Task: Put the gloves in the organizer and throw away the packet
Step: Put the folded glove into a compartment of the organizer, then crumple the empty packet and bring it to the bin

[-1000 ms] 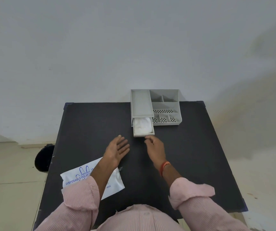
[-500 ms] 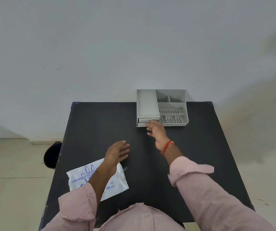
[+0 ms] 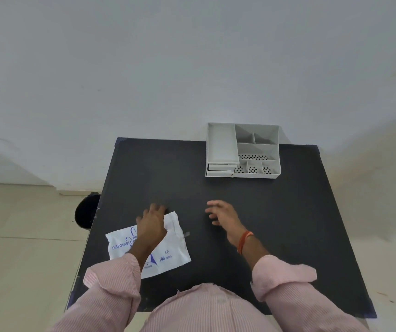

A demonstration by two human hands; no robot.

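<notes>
Pale wall (image 3: 192, 56) fills the far half of the view; tiled floor (image 3: 24, 248) at left and right.

Black bench (image 3: 276, 224), corners capped in blue, its far edge against the wall.

Person seen from above: pink striped sleeves (image 3: 110, 286), both cuffs rolled, shirt front cut off at the near edge.

Grey organizer (image 3: 256, 137) on the far right part of the bench, against the wall. Long tray on its left side, open compartments to the right, some with perforated floors. Two drawers at its near left corner (image 3: 220, 170) sit pushed in; gloves not visible, contents hidden.

White packet (image 3: 168, 255) lies flat on the near left part of the bench, well apart from the organizer. Blue print reads "DISPOSABLE", the rest of the line covered by the forearm; also "CE" and "100 PIECES". Small print below it too fine to read.

Dark round bin (image 3: 85, 210) on the floor just left of the bench, partly hidden by the bench edge.

Left hand (image 3: 152, 222) rests palm down on the packet's far edge, fingers blurred; whether it grips the packet cannot be told.

Right hand (image 3: 223, 215) over bare bench, near centre, fingers spread and loose, holding nothing. Orange band (image 3: 244, 240) at the wrist.
</notes>
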